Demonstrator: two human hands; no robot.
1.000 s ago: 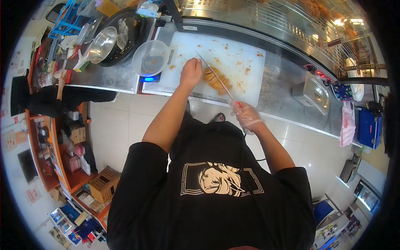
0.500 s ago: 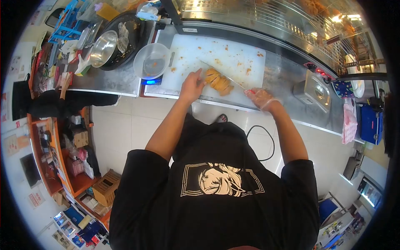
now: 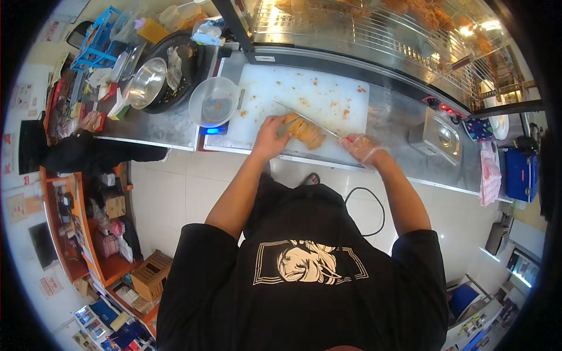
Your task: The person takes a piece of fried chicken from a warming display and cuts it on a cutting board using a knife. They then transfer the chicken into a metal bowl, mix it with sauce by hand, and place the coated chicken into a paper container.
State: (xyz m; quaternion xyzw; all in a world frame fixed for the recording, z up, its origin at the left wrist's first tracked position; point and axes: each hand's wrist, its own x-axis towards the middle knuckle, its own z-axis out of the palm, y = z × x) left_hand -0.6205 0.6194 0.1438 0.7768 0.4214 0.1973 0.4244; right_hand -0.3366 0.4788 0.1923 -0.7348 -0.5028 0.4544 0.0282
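Golden-brown fried food [image 3: 308,134], cut into slices that stay close together, lies near the front edge of a white cutting board [image 3: 281,82]. My left hand [image 3: 271,138] is bare, and its fingers curl round the left end of the slices. A knife [image 3: 310,119] is in my right hand [image 3: 362,148], which wears a clear plastic glove and wraps round a red handle. Its long thin blade runs along the far side of the food, tip toward the upper left. Crumbs are scattered over the board.
Left of the board, a clear plastic bowl [image 3: 213,100] rests on a scale with a lit blue display [image 3: 214,129]. A lidded metal container [image 3: 436,137] stands to the right. Behind rises a glass-fronted warming cabinet [image 3: 363,41]. At far left is another person's hand [image 3: 90,121].
The camera view has tilted a little. My left fingers have closed in on the left end of the slices. The knife has shifted slightly left along the food, still in my right hand.
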